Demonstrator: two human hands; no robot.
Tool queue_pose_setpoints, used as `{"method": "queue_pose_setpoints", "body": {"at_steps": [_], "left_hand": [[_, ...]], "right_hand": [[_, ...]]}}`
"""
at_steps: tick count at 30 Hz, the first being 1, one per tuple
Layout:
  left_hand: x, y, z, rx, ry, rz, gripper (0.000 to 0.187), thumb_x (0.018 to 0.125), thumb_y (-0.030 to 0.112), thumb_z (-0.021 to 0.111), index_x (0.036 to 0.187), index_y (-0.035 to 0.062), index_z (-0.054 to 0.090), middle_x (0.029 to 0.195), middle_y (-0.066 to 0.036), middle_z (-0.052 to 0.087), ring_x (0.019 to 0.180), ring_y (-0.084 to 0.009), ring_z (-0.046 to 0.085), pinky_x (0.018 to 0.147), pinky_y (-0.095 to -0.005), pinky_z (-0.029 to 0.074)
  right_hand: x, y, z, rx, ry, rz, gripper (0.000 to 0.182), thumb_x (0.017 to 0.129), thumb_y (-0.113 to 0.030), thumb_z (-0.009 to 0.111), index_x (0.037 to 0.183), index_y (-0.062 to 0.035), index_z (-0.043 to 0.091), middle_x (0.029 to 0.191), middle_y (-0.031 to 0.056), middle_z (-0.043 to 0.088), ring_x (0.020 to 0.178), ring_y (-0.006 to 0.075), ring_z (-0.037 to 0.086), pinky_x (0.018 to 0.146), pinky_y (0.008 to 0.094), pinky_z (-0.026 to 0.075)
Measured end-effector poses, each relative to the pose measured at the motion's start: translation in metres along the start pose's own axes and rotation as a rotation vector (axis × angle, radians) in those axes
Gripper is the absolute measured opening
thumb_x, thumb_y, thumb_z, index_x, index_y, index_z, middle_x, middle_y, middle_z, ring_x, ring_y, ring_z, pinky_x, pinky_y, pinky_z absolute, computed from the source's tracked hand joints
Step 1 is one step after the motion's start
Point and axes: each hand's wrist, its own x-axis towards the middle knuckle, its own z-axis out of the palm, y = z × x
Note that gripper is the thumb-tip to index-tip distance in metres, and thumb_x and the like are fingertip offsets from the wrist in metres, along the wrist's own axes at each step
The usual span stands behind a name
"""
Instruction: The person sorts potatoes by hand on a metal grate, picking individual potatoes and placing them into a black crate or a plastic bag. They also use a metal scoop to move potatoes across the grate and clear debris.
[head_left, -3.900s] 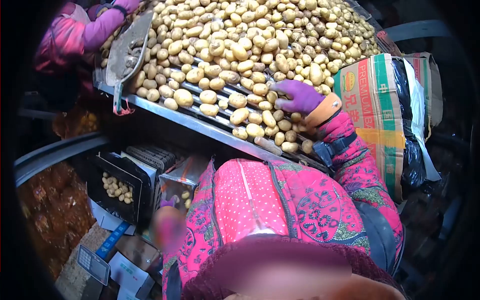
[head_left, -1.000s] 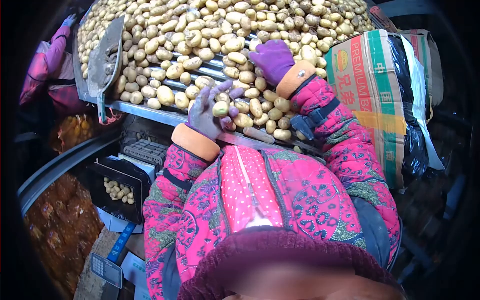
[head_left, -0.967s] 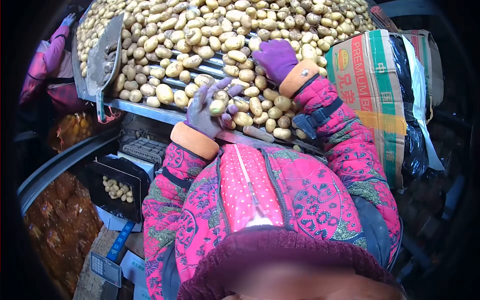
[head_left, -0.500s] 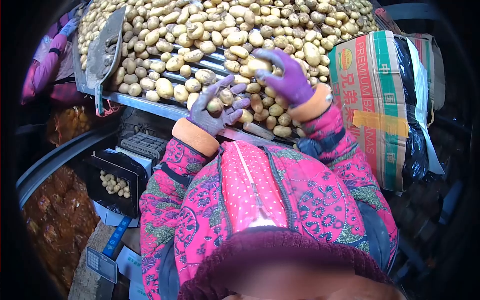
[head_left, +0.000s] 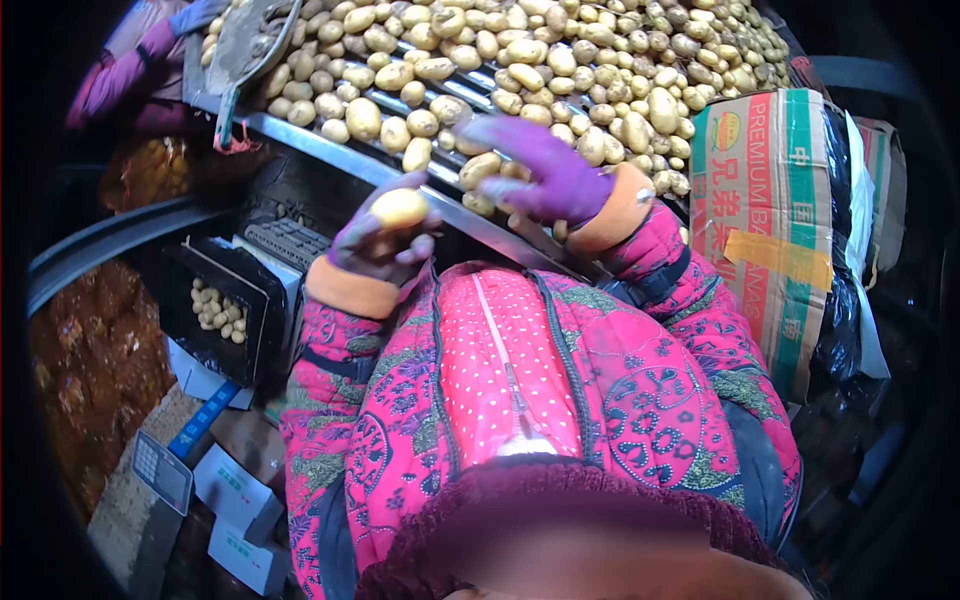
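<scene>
My left hand (head_left: 385,235), in a purple glove, is curled round a large pale potato (head_left: 399,208) in front of the metal edge of the sorting table (head_left: 360,165). My right hand (head_left: 535,170), gloved alike and blurred, has its fingers spread over the table's near edge, beside a few potatoes (head_left: 479,171). Whether anything lies under its palm is hidden. Many potatoes (head_left: 640,60) of mixed sizes cover the slatted surface beyond both hands.
A cardboard banana box (head_left: 760,200) lined with black plastic stands at the right. At the left are an open box with small potatoes (head_left: 218,310), a scale display (head_left: 162,472), white boxes (head_left: 238,497) and a co-worker's gloved hand (head_left: 197,15).
My left hand has drawn back from the table and turned, now with a large potato in it. My right hand has moved nearer to me and no longer holds its potato. The view has shifted.
</scene>
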Motion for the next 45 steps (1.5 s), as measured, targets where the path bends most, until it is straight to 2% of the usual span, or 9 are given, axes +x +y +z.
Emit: {"method": "queue_pose_setpoints", "body": {"at_steps": [5, 14, 18, 20, 27, 32, 39, 42, 45], "left_hand": [[-0.139, 0.006, -0.075, 0.396, 0.437, 0.172, 0.089, 0.075, 0.048, 0.07, 0.144, 0.0041, 0.034, 0.106, -0.02, 0.06, 0.079, -0.0273, 0.062, 0.058, -0.0284, 0.047], [-0.367, -0.079, -0.34, 1.298, 0.656, -0.336, 0.049, 0.093, 0.02, 0.048, 0.141, 0.0272, 0.041, 0.148, -0.007, 0.039, 0.132, -0.03, 0.042, 0.103, -0.0406, 0.04], [-0.205, -0.017, -0.24, 1.542, 1.15, 0.09, 0.064, 0.083, 0.026, 0.07, 0.135, 0.0004, 0.045, 0.118, -0.021, 0.059, 0.105, -0.026, 0.061, 0.089, -0.0333, 0.051], [-0.128, 0.017, -0.146, 1.476, 0.854, 0.531, 0.043, 0.085, 0.007, 0.065, 0.125, -0.0012, 0.055, 0.121, -0.017, 0.061, 0.112, -0.0239, 0.059, 0.098, -0.0327, 0.045], [0.108, 0.033, 0.006, 2.485, 0.096, 0.841, 0.045, 0.074, 0.017, 0.072, 0.118, 0.0138, 0.062, 0.116, -0.014, 0.062, 0.096, -0.0327, 0.063, 0.083, -0.0419, 0.05], [0.171, 0.027, -0.028, 2.649, -0.032, 0.449, 0.029, 0.075, 0.019, 0.067, 0.104, 0.0206, 0.063, 0.105, -0.004, 0.064, 0.088, -0.0293, 0.063, 0.072, -0.0442, 0.049], [0.151, 0.048, -0.006, 2.603, -0.164, 0.634, 0.023, 0.079, 0.02, 0.063, 0.101, 0.0201, 0.065, 0.092, -0.003, 0.064, 0.082, -0.0272, 0.062, 0.072, -0.0437, 0.047], [0.146, 0.062, -0.015, 2.615, -0.2, 0.677, 0.024, 0.08, 0.021, 0.062, 0.104, 0.0189, 0.065, 0.09, -0.002, 0.064, 0.08, -0.0279, 0.061, 0.072, -0.0437, 0.046], [0.137, 0.074, -0.014, 2.652, -0.061, 0.564, 0.025, 0.08, 0.021, 0.063, 0.104, 0.0189, 0.065, 0.09, -0.003, 0.064, 0.08, -0.0284, 0.061, 0.071, -0.043, 0.046]], "right_hand": [[-0.035, 0.048, -0.03, -0.151, 0.248, 0.207, 0.048, 0.083, -0.023, 0.069, 0.126, -0.0076, 0.057, 0.125, 0.0144, 0.059, 0.119, 0.029, 0.055, 0.101, 0.0388, 0.042], [-0.062, 0.087, -0.072, -0.436, 0.426, 0.292, 0.042, 0.084, -0.022, 0.07, 0.122, -0.0094, 0.061, 0.12, 0.0126, 0.063, 0.113, 0.0283, 0.058, 0.099, 0.038, 0.044], [-0.039, 0.079, -0.052, -0.542, 0.252, 0.229, 0.047, 0.084, -0.034, 0.067, 0.127, -0.0159, 0.059, 0.126, 0.0117, 0.06, 0.118, 0.0298, 0.054, 0.101, 0.0415, 0.041], [-0.04, 0.086, -0.038, -0.754, 0.146, 0.278, 0.053, 0.083, -0.041, 0.063, 0.131, -0.0187, 0.054, 0.129, 0.0107, 0.056, 0.123, 0.0297, 0.048, 0.1, 0.045, 0.037], [-0.085, 0.049, -0.008, -0.907, -0.062, 0.382, 0.057, 0.077, -0.043, 0.066, 0.128, -0.0227, 0.053, 0.132, 0.0078, 0.049, 0.13, 0.0388, 0.038, 0.099, 0.0519, 0.036], [-0.118, 0.031, -0.021, -0.642, 0.043, 0.289, 0.043, 0.08, -0.041, 0.066, 0.118, -0.0204, 0.063, 0.12, 0.0057, 0.058, 0.13, 0.0394, 0.038, 0.101, 0.0541, 0.035], [-0.108, 0.087, -0.096, -0.77, 0.683, 0.458, 0.045, 0.081, -0.039, 0.064, 0.119, -0.0147, 0.061, 0.11, 0.0096, 0.062, 0.107, 0.0295, 0.056, 0.092, 0.0442, 0.044], [-0.095, 0.093, -0.099, -0.959, 0.424, 0.883, 0.056, 0.077, -0.039, 0.069, 0.128, -0.0197, 0.055, 0.113, 0.0115, 0.059, 0.104, 0.0317, 0.058, 0.089, 0.0443, 0.047], [-0.101, 0.095, -0.08, -0.687, 0.475, 0.843, 0.052, 0.078, -0.039, 0.069, 0.126, -0.0242, 0.056, 0.11, 0.011, 0.058, 0.098, 0.0313, 0.059, 0.083, 0.0448, 0.049]]}}
